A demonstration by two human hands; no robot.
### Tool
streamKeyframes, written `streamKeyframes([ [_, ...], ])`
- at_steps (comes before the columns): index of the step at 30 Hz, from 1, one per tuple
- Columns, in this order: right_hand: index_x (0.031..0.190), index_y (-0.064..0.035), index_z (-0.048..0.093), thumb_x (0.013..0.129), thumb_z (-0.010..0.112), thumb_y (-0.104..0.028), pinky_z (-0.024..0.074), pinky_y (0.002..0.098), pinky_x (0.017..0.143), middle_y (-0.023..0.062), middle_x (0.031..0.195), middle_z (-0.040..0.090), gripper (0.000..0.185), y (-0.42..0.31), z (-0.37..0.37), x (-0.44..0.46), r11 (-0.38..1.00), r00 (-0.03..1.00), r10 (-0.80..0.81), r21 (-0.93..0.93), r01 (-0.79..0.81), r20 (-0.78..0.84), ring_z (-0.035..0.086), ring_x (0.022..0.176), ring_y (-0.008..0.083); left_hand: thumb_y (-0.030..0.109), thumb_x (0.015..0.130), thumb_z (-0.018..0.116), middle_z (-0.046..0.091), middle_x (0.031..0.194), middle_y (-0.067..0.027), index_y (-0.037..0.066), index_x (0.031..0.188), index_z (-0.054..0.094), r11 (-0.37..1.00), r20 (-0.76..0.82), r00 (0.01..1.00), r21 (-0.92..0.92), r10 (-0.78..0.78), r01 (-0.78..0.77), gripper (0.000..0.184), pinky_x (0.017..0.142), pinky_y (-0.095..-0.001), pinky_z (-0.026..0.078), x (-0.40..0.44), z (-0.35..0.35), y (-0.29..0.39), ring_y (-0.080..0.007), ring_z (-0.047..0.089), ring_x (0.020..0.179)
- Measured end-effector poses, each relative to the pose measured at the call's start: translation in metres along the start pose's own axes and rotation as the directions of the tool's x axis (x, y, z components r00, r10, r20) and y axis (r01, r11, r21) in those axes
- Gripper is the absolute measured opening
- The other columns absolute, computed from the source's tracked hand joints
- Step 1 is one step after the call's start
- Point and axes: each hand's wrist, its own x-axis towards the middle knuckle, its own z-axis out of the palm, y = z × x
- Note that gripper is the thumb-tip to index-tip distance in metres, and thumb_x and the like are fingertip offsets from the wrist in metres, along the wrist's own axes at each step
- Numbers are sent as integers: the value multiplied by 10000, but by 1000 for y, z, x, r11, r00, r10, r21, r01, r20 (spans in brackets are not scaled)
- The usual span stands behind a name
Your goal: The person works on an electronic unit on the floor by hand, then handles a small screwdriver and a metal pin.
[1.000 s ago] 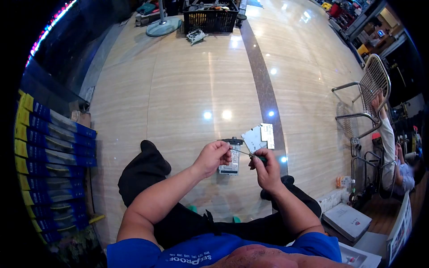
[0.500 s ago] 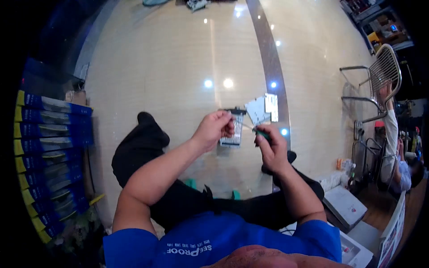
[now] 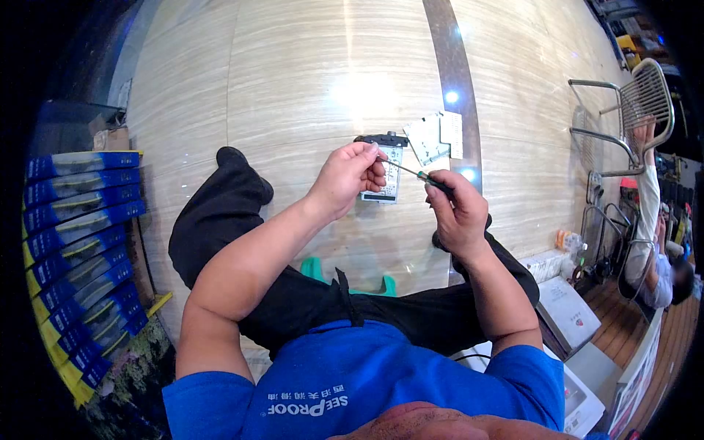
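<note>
My right hand [image 3: 460, 209] is closed around the green and black handle of a screwdriver [image 3: 402, 168]. Its thin shaft points left, and the tip meets the fingertips of my left hand [image 3: 350, 176]. Those fingers are pinched at the tip; whatever small thing lies between them is too small to make out. On the floor beneath my hands sits a flat whitish metal case with printed markings [image 3: 383, 193], partly covered by my left fingers. A black plastic part [image 3: 383, 139] lies at its far end. Just right of it are pale metal plates [image 3: 425, 141], overlapping one another.
Stacked blue and yellow boxes [image 3: 84, 198] line the left side. A green plastic piece [image 3: 315, 268] shows between my legs. To the right stand a metal chair [image 3: 645, 110], a bottle [image 3: 568, 240] and a white box [image 3: 565, 312]. Another person [image 3: 656, 282] sits at the far right.
The camera has tilted, so the floor items appear higher in the picture. My right hand has shifted slightly right, and more of the screwdriver's shaft shows. My left hand keeps its pinch.
</note>
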Motion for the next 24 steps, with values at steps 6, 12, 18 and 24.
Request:
streamKeyframes([
  [6, 1024, -19, 654, 847, 689, 1, 493, 294, 610, 128, 833, 644, 181, -7, -2, 3, 993, 995, -99, -66, 99, 12, 625, 692, 212, 257, 1029, 480, 607, 810, -49, 44, 987, 591, 1000, -10, 1000, -22, -14, 14, 244, 668, -306, 515, -1, 0, 0, -163, 606, 717],
  [12, 1018, -27, 658, 838, 702, -10, 480, 306, 580, 122, 804, 635, 186, -9, -1, 2, 979, 988, -153, -138, 151, -3, 606, 657, 229, 259, 1028, 482, 611, 803, -48, 48, 988, 590, 998, -20, 1000, -64, -24, 22, 240, 662, -311, 519, -2, 1, -1, -165, 609, 709],
  [18, 1017, -29, 658, 837, 703, -14, 476, 303, 577, 118, 797, 631, 186, -8, 0, 2, 978, 991, -136, -159, 133, -10, 606, 651, 222, 258, 1029, 483, 612, 803, -46, 53, 993, 586, 997, -7, 1000, -76, -19, 18, 233, 668, -313, 525, -1, 1, -2, -166, 612, 711],
  [24, 1008, -35, 666, 837, 697, -2, 468, 304, 564, 110, 770, 620, 177, -10, 0, 3, 974, 987, -161, -167, 155, -21, 593, 631, 214, 261, 1030, 482, 607, 805, -48, 51, 1002, 580, 999, -15, 1000, -47, -15, 14, 233, 670, -313, 526, -2, 1, -4, -168, 612, 713],
])
